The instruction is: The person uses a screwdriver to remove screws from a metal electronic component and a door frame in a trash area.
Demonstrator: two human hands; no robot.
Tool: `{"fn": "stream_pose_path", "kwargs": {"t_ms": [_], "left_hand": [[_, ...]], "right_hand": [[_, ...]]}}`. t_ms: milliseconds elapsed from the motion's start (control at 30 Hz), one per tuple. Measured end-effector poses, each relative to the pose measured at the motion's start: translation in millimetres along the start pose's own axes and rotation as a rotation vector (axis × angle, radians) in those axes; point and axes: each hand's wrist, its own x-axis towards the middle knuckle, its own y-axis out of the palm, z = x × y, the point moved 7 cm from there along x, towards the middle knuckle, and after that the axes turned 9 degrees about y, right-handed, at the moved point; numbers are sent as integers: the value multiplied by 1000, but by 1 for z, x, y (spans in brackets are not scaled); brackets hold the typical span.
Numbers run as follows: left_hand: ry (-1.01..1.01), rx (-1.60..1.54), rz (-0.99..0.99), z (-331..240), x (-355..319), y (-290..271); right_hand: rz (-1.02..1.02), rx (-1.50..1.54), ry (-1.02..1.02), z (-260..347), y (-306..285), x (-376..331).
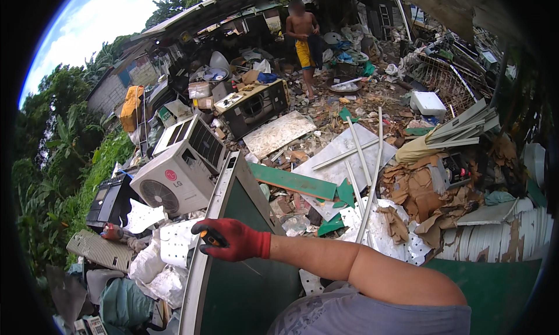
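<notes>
My right hand, in a red knit glove, is closed around a black and orange tool handle. A thin shaft seems to show below the fist, so it looks like a screwdriver. My bare forearm crosses from the right above a grey shirt. The fist is over the upper part of a tall dark green panel with a pale metal edge frame. Whether the hand or tool touches that frame I cannot tell. My left hand is not visible.
A white air-conditioner outdoor unit stands beyond the panel. White bags and a small red and grey item lie left. Pale strips, boards and torn cardboard cover the right. A person in yellow shorts stands far back.
</notes>
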Motion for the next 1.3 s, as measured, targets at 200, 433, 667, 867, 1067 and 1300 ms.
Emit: {"fn": "stream_pose_path", "kwargs": {"t_ms": [200,433,667,867,1067,1300], "left_hand": [[-63,-79,-50,-6,3,1],[-93,-86,-57,-2,-2,2],[-124,-113,-105,-11,-8,-4],[-149,-136,-103,-15,-14,-15],[-80,-218,-191,-7,-12,-20],[-108,-520,-326,12,-9,-16]], "right_hand": [[-43,22,-61,1,-4,-8],[-66,46,-35,-3,-2,-13],[-37,33,-31,5,-3,-15],[114,114,198,3,-6,-9],[237,740,101,45,9,15],[704,1242,120,161,96,51]]}}
